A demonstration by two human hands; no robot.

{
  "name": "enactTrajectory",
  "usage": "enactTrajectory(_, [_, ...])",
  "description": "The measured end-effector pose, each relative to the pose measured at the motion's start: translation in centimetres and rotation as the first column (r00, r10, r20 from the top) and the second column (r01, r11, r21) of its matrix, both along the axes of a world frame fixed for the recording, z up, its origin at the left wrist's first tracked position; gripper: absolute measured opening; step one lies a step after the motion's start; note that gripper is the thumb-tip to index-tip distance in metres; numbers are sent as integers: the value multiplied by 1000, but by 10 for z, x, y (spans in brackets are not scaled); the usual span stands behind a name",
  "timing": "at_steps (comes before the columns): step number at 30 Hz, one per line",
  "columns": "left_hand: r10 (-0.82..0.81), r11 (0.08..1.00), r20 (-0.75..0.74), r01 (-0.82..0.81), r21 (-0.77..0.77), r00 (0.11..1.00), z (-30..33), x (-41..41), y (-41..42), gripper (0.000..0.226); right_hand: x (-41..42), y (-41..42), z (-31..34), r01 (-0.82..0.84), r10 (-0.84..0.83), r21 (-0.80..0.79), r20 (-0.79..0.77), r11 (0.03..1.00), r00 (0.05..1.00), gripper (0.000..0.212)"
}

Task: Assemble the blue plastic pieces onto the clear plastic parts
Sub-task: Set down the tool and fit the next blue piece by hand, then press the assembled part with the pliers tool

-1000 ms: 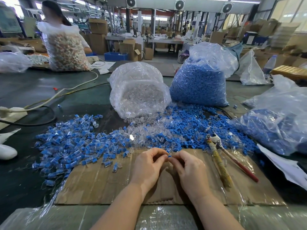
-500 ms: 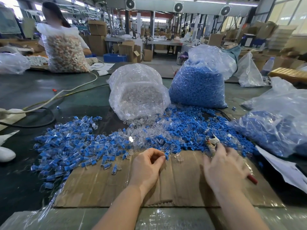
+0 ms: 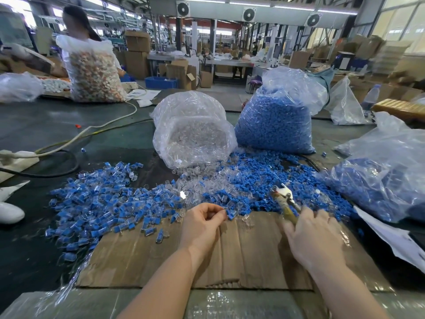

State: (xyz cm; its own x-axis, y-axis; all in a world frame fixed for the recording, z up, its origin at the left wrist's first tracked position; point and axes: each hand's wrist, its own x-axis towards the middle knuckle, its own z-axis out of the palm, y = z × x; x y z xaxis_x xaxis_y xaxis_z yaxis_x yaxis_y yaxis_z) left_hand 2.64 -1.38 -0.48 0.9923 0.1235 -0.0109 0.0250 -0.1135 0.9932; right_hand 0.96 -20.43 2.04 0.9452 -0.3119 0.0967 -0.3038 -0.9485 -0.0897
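My left hand sits at the far edge of the cardboard, fingers curled in with the fingertips pinched together. Whether a part is caught in that pinch I cannot tell; a blue piece lies just off the fingertips, touching or nearly so. My right hand rests on the right side of the cardboard, its fingers bent over the handles of the pliers. The hand's back hides the grip itself, so I cannot tell how tightly I hold them. The pliers' head pokes out beyond the cardboard's far edge, over the scattered parts.

Loose blue pieces lie in a thick spread beyond the cardboard's far right corner. Clear parts are strewn beyond its far edge, mixed with blue ones. Finished pieces, blue inside clear, are heaped off the cardboard's left side, a few spilling onto it. One clear part lies on the cardboard between my hands.

Farther back from the cardboard stand two bags: the clear bag of clear parts, mouth tipped toward me, and the blue bag just to its right. A third bag of blue stuff slumps to the cardboard's right. A white cable runs across the dark table well to the left.
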Motion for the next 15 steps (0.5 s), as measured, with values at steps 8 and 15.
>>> enactTrajectory(8, [46, 942, -216, -114, -314, 975, 10, 16, 3, 6, -13, 33, 27, -154, 338, 857, -25, 492, 941, 23])
enactTrajectory(15, [48, 916, -263, -147, -373, 964, 14, 18, 3, 5, -12, 32, 29, -53, 443, 910, -148, 411, 884, 33])
